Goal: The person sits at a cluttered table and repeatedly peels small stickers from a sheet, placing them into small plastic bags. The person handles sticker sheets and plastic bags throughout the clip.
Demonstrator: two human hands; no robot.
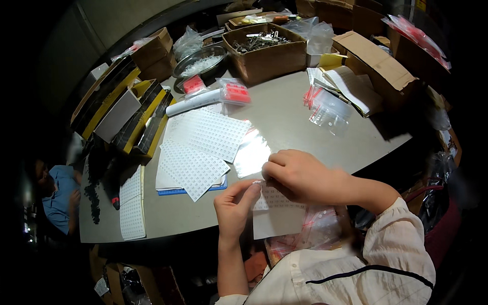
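In front of my body, a white sheet of small printed labels hangs at the table's near edge, its lower part blank. My left hand is closed at the sheet's upper left corner, thumb pressed against the forefinger. A small whitish bit shows at that thumb tip. Just above the sheet's top edge, my right hand is curled, its fingertips pinched close to the left hand's. What those fingertips hold is hidden. Beyond my hands lies a shiny clear plastic bag. More label sheets lie overlapping to the left, over a blue-edged pad.
Below the sheet sits a box of clear zip bags. Farther back stand a carton of metal parts, a bowl of white pieces, black-and-yellow boxes and zip bags. At far left is another person in blue.
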